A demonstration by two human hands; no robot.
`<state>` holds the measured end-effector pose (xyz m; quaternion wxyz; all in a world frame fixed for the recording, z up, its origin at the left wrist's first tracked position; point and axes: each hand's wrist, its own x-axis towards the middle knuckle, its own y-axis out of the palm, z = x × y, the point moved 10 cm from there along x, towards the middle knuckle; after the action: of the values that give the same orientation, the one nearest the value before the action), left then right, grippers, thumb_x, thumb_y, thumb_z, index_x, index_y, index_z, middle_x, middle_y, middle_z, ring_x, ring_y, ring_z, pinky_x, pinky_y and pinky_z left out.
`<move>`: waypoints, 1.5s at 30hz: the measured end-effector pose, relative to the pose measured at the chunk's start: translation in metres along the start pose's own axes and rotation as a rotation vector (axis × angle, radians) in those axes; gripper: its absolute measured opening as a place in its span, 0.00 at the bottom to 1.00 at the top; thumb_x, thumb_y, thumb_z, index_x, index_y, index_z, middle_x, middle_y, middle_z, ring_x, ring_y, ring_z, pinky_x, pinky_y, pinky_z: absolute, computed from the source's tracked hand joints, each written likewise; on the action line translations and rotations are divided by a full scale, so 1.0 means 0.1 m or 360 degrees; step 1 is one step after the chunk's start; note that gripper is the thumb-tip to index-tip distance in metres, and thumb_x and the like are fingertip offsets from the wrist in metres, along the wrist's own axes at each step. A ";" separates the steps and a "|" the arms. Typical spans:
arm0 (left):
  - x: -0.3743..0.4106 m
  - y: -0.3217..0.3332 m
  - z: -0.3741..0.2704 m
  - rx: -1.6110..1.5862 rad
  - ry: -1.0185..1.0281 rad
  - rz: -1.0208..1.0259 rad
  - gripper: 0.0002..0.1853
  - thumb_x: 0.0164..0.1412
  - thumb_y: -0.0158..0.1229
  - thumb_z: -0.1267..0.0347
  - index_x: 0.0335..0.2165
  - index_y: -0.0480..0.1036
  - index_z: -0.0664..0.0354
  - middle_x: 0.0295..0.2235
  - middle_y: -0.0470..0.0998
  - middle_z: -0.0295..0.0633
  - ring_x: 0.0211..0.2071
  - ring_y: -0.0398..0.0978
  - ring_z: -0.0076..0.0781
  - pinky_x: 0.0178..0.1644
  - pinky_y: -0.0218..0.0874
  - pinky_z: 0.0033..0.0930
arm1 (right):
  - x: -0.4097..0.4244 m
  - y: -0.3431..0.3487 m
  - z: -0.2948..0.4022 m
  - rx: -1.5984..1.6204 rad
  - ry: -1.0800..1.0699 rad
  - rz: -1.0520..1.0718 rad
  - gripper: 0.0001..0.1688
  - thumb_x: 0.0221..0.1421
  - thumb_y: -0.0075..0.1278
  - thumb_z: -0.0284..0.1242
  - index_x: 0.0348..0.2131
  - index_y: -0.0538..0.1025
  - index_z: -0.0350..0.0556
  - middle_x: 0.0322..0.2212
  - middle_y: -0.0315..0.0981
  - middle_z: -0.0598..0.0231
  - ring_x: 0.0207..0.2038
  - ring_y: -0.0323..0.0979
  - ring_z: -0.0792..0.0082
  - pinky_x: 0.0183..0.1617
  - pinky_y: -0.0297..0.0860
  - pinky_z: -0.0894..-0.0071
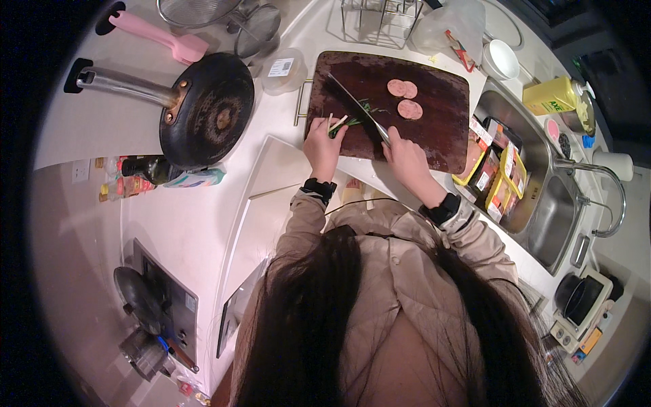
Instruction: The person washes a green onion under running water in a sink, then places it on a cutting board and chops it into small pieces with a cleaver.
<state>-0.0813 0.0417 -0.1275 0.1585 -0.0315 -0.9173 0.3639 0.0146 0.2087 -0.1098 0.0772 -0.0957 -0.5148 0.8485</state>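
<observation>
On a dark wooden cutting board [437, 137], my left hand [323, 145] holds a small bunch of green onions [339, 124], white ends poking up between the fingers. My right hand [406, 156] grips the handle of a kitchen knife [356, 102], whose blade slants up and left across the board, just beyond the bunch. Cut green pieces [371, 108] lie beside the blade. Several round slices of pink sausage [409, 109] rest on the board to the right of the knife, in two overlapping groups.
A black frying pan [208, 112] hangs at the left, near a pink spatula [188, 47]. Beside the board stands a lidded plastic tub [285, 74]. Packaged meat trays [501, 178] lie in the steel sink [552, 224] at the right. A wire rack [381, 23] and white bowls [501, 60] are beyond.
</observation>
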 end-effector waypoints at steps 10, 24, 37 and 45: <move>0.02 0.05 0.00 -0.0012 0.0016 0.0075 0.09 0.48 0.65 0.68 0.30 0.76 0.56 0.32 0.74 0.36 0.31 0.75 0.43 0.32 0.64 0.40 | 0.22 -0.15 0.04 0.0180 0.0042 -0.0148 0.14 0.59 0.46 0.34 0.35 0.63 0.42 0.19 0.72 0.43 0.25 0.72 0.39 0.28 0.68 0.44; 0.01 0.05 0.02 -0.0058 0.0035 0.0001 0.07 0.48 0.66 0.67 0.28 0.76 0.55 0.31 0.74 0.37 0.30 0.75 0.44 0.32 0.64 0.40 | 0.03 0.04 0.13 0.0023 0.0005 -0.0106 0.13 0.57 0.47 0.32 0.35 0.61 0.43 0.18 0.72 0.44 0.24 0.73 0.41 0.25 0.69 0.46; 0.03 0.02 -0.04 -0.0048 0.0065 -0.0003 0.07 0.48 0.66 0.68 0.28 0.76 0.56 0.30 0.75 0.37 0.30 0.75 0.44 0.31 0.64 0.40 | 0.26 0.04 0.24 -0.0001 -0.0091 -0.0143 0.13 0.57 0.48 0.32 0.34 0.63 0.42 0.18 0.73 0.45 0.25 0.74 0.43 0.26 0.70 0.47; 0.01 0.00 -0.05 -0.0033 0.0089 -0.0034 0.08 0.48 0.66 0.67 0.28 0.76 0.56 0.29 0.75 0.37 0.30 0.74 0.43 0.31 0.63 0.40 | 0.12 -0.21 0.07 0.0278 0.0010 -0.0091 0.14 0.59 0.46 0.34 0.35 0.62 0.41 0.19 0.72 0.41 0.25 0.72 0.38 0.27 0.68 0.42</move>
<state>-0.0810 0.0451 -0.1238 0.1875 -0.0336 -0.9165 0.3517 0.0024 0.2149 -0.0893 0.1110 -0.0766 -0.4410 0.8873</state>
